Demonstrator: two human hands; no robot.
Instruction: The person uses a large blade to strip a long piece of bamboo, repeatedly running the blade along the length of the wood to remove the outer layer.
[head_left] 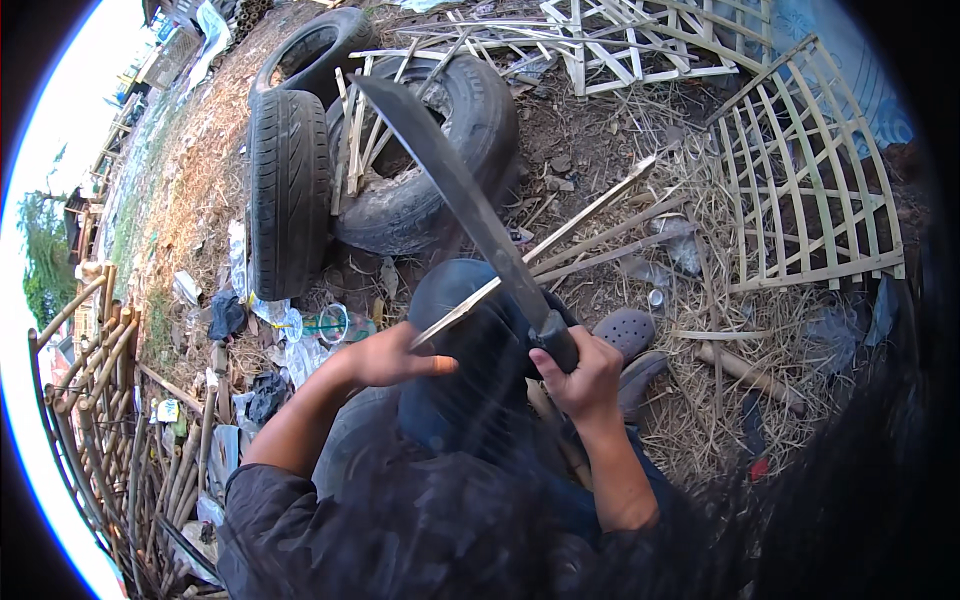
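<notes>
My right hand (582,372) is wrapped round the dark handle of a machete (455,192). The long, worn blade slants up and to the left, its tip over the tyres. A pale split bamboo strip (598,205) runs from my left hand (395,357) up to the right, crossing behind the blade. Its near end lies at the fingers of my left hand, which grip it above my knee (450,290). Something orange covers the tip of the left thumb. Darker strips (610,240) lie on the ground beyond the blade.
Old tyres (287,195) stand and lie ahead, with loose bamboo slats (352,150) across one. Woven bamboo lattices (800,180) lie at the far right. Bamboo poles (110,400) are stacked at left. Straw, plastic scraps and a bamboo piece (750,378) litter the ground near my grey clog (625,332).
</notes>
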